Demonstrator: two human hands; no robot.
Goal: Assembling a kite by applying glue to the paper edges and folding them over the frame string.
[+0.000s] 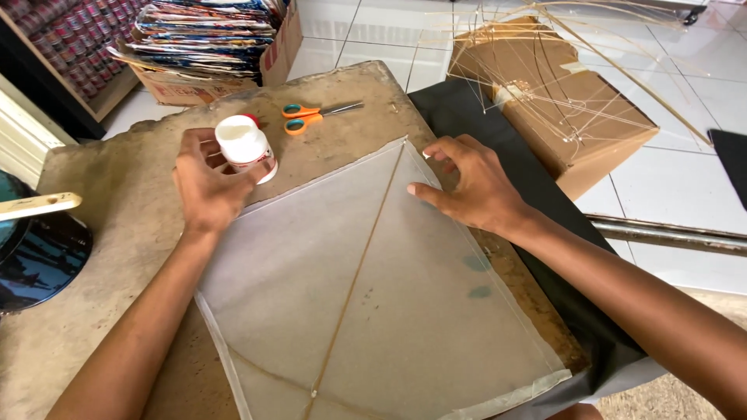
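Note:
A pale translucent paper kite (342, 288) with thin bamboo sticks lies flat on a worn brown board (101, 202). My left hand (204, 183) is wrapped around a small white glue bottle (245, 145) with a red cap, standing at the kite's upper left edge. My right hand (471, 184) presses flat with spread fingers on the kite's upper right edge, near its top corner. Orange-handled scissors (311, 117) lie on the board just beyond the bottle.
A cardboard box (560, 101) with a bundle of thin bamboo frames on it stands at the upper right on the tiled floor. Another box of stacked printed sheets (206, 43) is at the top left. A dark sheet (545, 233) lies under the board's right side. A round dark object (35, 249) sits at the left.

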